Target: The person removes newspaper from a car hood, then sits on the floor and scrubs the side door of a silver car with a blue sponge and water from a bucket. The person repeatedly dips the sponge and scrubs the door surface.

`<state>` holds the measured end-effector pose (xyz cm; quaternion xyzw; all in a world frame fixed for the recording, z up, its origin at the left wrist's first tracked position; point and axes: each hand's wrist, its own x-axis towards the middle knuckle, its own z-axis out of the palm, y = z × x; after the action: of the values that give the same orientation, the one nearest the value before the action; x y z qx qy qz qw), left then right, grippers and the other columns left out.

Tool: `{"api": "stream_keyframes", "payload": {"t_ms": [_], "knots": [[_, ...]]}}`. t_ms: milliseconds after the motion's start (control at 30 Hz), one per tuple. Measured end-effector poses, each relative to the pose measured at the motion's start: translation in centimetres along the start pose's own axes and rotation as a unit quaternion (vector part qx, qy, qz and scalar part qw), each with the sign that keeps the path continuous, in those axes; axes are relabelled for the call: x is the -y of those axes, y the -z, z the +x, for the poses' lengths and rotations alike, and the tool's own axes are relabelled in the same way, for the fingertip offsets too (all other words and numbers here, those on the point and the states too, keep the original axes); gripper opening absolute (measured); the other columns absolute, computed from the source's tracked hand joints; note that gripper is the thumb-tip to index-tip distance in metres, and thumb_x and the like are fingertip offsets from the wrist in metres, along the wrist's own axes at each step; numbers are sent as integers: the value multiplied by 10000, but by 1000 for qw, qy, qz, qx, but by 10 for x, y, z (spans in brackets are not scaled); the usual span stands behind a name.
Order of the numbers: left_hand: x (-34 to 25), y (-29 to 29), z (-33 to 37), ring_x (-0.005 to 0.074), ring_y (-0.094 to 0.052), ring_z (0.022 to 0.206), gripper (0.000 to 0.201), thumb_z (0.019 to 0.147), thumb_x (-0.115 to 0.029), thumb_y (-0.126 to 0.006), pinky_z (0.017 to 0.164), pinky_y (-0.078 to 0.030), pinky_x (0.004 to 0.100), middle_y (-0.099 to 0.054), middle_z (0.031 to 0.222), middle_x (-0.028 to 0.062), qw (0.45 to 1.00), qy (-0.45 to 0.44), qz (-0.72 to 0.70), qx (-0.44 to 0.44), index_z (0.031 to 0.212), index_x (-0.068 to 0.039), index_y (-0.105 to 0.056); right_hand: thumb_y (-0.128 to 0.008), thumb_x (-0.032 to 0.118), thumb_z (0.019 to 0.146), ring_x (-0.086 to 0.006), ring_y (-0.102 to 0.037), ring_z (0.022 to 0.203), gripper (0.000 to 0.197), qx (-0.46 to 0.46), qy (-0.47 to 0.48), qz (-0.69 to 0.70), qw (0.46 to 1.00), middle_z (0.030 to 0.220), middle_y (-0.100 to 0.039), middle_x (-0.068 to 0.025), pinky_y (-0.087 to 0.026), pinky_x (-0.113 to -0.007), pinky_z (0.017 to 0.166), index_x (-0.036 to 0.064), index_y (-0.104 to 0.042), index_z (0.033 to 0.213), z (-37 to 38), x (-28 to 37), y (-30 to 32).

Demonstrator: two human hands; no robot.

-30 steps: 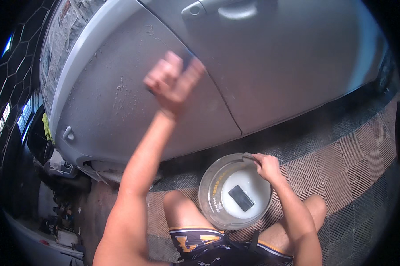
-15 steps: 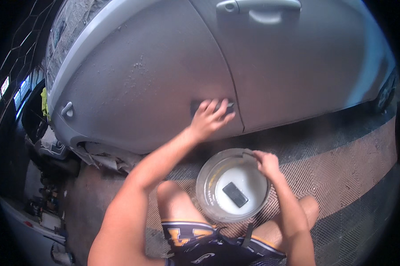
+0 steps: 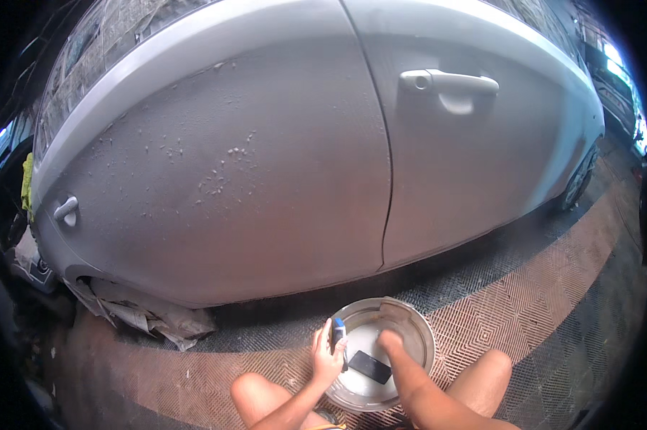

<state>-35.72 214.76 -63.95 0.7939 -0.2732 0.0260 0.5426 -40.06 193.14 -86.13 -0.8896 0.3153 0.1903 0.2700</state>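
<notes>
My left hand (image 3: pixel 326 358) is closed around a sanding block (image 3: pixel 339 332), dark with a blue end, held upright over the left rim of a clear plastic bucket (image 3: pixel 428 337). Whitish liquid (image 3: pixel 361 337) fills the bucket's bottom, and a black rectangular pad (image 3: pixel 370 367) lies in it. My right hand (image 3: pixel 389 340) reaches down inside the bucket, its fingers hidden from view. Beyond the bucket stands a car with a matte grey door panel (image 3: pixel 302 179); droplets and pale specks (image 3: pixel 227 168) dot its left part.
The car's door handle (image 3: pixel 449 82) sits right of the panel seam, and a smaller handle (image 3: pixel 67 211) at far left. Crumpled masking paper (image 3: pixel 151 319) hangs at the lower left wheel arch. Ribbed floor tiles (image 3: pixel 481 308) lie under the bucket, between my knees.
My left hand has come off the car panel with the sanding block, down to the bucket. My right hand has left the bucket's rim and gone inside. The view has shifted.
</notes>
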Motion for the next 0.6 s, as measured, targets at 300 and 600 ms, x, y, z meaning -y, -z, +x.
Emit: {"api": "stream_keyframes", "payload": {"t_ms": [300,600], "knots": [[17,21,-8,244,-613,1051,681,991,-255,-756,938,-530,375,-579,1201,125,993,59,-92,-50,1564,-32,-464,-650,344,962,-199,-583,542,428,-70,394,282,872,578,-585,-59,-488,-412,563,46,-586,661,-150,183,295],[-2,5,4,291,-667,1143,686,984,-323,-753,943,-540,424,-653,1233,170,997,57,-30,-47,1561,-78,-475,-624,238,1026,-311,-313,1578,568,-647,547,-219,484,1674,-372,-159,-310,-465,1283,29,-484,1535,-189,291,591]]}}
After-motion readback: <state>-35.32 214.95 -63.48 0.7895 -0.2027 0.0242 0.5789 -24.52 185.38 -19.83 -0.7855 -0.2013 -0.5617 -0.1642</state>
